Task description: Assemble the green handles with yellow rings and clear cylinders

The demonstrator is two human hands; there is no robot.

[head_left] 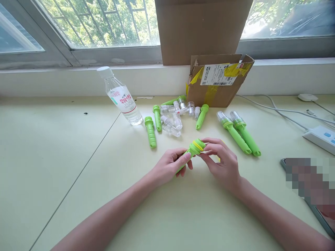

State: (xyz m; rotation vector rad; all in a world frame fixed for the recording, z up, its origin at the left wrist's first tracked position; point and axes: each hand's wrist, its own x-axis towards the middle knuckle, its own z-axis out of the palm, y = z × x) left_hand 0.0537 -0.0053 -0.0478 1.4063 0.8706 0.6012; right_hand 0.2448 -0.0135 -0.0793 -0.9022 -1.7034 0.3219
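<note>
My left hand (171, 165) is closed around a green plastic handle (193, 150) with a threaded top, tilted up to the right. A yellow ring (198, 145) sits around its neck. The curled fingers of my right hand (222, 162) pinch at the threaded end; its fingertips partly hide the contact. Bits of something yellow (218, 159) show behind the right hand, too covered to make out. Beyond the hands lie more green handles (150, 132) and several clear plastic tubes (171, 128). Two green handles with clear caps (237, 137) rest together to the right.
A water bottle (123, 99) stands at the back left. An open cardboard box (217, 92) is against the wall under the window. At right are a white power strip (320, 137), cables (277, 108) and a phone (314, 205) with a blurred screen.
</note>
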